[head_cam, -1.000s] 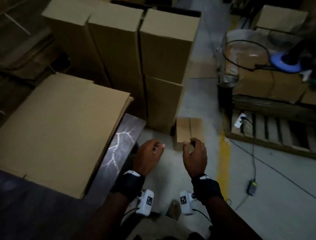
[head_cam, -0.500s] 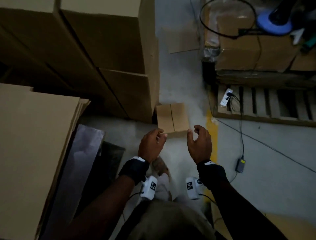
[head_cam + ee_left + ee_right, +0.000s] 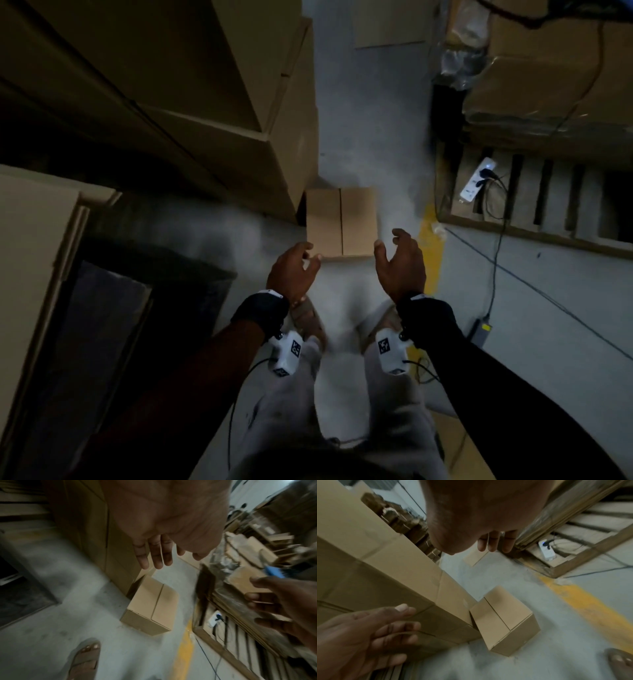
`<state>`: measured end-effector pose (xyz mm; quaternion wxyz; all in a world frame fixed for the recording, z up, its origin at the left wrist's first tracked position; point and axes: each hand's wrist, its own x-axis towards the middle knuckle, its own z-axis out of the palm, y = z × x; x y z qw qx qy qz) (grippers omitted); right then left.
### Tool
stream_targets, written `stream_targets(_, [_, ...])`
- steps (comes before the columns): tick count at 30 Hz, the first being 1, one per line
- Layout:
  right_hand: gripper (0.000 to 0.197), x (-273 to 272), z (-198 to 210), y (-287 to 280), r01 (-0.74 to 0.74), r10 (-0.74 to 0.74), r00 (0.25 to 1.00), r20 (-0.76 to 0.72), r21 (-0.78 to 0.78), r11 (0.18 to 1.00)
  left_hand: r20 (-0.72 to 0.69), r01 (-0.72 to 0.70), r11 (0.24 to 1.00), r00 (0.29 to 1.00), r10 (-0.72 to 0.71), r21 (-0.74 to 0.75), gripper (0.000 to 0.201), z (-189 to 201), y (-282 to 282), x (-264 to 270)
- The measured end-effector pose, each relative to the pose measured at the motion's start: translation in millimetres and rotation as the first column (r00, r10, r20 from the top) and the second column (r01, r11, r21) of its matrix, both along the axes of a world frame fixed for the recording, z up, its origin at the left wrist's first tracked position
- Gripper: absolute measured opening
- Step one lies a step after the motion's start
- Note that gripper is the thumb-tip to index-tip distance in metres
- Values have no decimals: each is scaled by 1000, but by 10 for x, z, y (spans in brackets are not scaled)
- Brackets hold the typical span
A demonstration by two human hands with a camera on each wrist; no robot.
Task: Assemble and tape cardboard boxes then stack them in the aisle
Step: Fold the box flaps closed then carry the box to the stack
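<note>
Head view: small cardboard box (image 3: 342, 221) sits on floor (image 3: 359, 137), closed, seam on top, tucked vs the base of tall stacked boxes (image 3: 205, 102). Left hand (image 3: 291, 270) & right hand (image 3: 399, 262) hover just above its near edge, one each side, not touching. Both empty, fingers loosely spread, palms facing inward. Wooden pallet (image 3: 534, 205) w/ power strip (image 3: 478, 178) lies well off to the right.

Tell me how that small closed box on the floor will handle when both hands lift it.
The small box looks like plain corrugated cardboard with its flaps shut, so probably stiff enough for a two-sided grip. Likely light for its size, though its contents are hidden. Flat faces mean it shouldn't roll. The left hand and right hand hover open, either side.
</note>
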<state>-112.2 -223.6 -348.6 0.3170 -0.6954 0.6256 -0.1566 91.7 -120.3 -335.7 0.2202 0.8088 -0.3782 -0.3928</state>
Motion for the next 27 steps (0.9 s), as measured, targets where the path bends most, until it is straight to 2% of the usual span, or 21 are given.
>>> stream_targets(2, [51, 25, -425, -212, -27, 27, 1000, -3, 36, 999, 10, -15, 1000, 1000, 15, 14, 43, -364, -173, 37])
stream_targets(4, [53, 34, -1012, -393, -53, 54, 998, -13, 53, 997, 4, -36, 999, 999, 36, 25, 46, -890, -367, 62])
stream_targets(9, [65, -30, -2716, -661, -54, 59, 998, -23, 168, 984, -47, -141, 987, 988, 145, 75, 68, -2628, -738, 122])
stream_targets(11, [71, -91, -3266, -711, -61, 64, 998, -7, 200, 978, -54, -186, 979, 980, 191, 82, 70, -3242, -808, 149])
stream_targets(13, [78, -141, -3661, -772, -43, 39, 999, 20, 230, 972, -88, -250, 966, 963, 255, 63, 66, -3622, -871, 185])
stream_targets(15, [85, -156, -3881, -839, -19, -1, 997, 72, 271, 963, -203, -281, 955, 934, 295, 93, 80, -3810, -918, 201])
stream_targets(18, [86, -110, -3947, -936, -34, -26, 989, 146, 392, 919, -280, -232, 969, 928, 247, 85, 92, -3917, -892, 216])
stream_targets(21, [81, -102, -3621, -985, -43, -19, 989, 144, 414, 909, -280, -234, 968, 927, 251, 93, 96, -3689, -788, 215])
stream_targets(23, [80, -125, -3170, -974, -29, -35, 989, 147, 413, 910, -290, -257, 962, 918, 272, 91, 92, -3265, -690, 191])
stream_targets(27, [88, -213, -1941, -882, -2, -81, 979, 188, 402, 916, -312, -302, 952, 901, 302, 49, 89, -2121, -486, 105])
